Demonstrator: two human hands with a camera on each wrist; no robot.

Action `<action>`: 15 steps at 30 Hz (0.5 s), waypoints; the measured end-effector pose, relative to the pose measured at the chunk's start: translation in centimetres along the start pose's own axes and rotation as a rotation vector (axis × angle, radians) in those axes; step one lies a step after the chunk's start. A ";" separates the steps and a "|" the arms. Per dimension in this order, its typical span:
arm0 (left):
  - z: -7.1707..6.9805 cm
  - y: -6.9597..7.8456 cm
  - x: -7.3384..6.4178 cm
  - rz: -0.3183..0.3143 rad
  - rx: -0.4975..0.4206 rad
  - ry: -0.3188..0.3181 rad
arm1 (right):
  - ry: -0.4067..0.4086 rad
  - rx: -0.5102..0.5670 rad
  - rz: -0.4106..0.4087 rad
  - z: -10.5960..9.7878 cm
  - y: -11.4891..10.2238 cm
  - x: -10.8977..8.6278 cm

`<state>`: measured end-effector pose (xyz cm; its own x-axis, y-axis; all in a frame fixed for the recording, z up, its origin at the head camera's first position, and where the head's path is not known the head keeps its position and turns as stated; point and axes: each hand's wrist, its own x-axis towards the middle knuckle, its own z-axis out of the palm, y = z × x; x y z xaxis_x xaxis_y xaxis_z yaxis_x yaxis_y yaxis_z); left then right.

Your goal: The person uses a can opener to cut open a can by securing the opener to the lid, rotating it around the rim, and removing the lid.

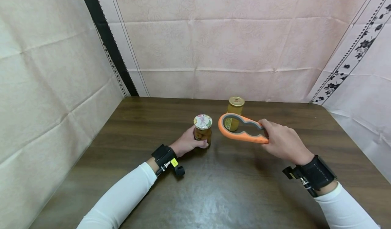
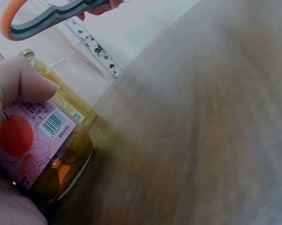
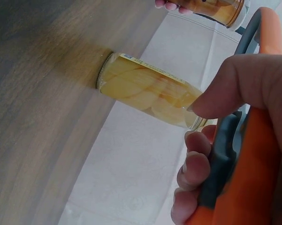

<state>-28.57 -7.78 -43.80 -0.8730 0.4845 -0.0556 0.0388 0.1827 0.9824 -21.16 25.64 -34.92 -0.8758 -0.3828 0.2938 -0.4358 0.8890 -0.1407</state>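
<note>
My left hand (image 1: 190, 142) grips a glass jar (image 2: 68, 171) of brownish preserved fruit, its thumb lying over the pink label. The jar has a patterned lid (image 1: 203, 121) and stands upright on the table. In my right hand (image 1: 284, 140) is an orange jar opener (image 1: 241, 138) with a grey toothed inner edge, gripped by its handle end. The opener's loop is held in the air to the right of the lid, apart from it. Behind the loop stands a second jar (image 3: 141, 89) with yellow fruit and a gold lid (image 1: 236, 101), touched by neither hand.
The brown wooden table (image 1: 183, 195) reaches back to a pale cloth (image 1: 238, 52) hung behind it. More cloth (image 1: 45, 86) hangs along the left side. Each wrist wears a black strap (image 1: 317, 174) with a small camera.
</note>
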 end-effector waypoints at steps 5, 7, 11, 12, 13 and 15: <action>0.3 0.0 -0.4 -0.012 0.019 -0.004 | 0.004 0.000 -0.008 0.0 -0.1 0.0; 0.4 0.0 -0.6 -0.015 0.023 -0.009 | 0.007 0.000 -0.011 -0.1 -0.1 0.0; 0.7 0.3 -1.0 -0.022 0.024 -0.015 | 0.011 0.001 -0.017 -0.1 -0.1 0.0; 0.7 0.4 -1.1 -0.021 0.023 -0.018 | 0.009 0.003 -0.016 -0.1 -0.1 0.0; 0.8 0.4 -1.2 -0.021 0.022 -0.022 | 0.007 0.006 -0.014 -0.2 -0.2 0.0; 0.9 0.4 -1.4 -0.011 0.017 -0.036 | -0.001 0.013 -0.010 -0.2 -0.2 0.0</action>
<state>-26.87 -7.61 -43.52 -0.8552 0.5131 -0.0732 0.0378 0.2025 0.9785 -21.00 25.48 -34.73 -0.8717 -0.3919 0.2943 -0.4472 0.8818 -0.1502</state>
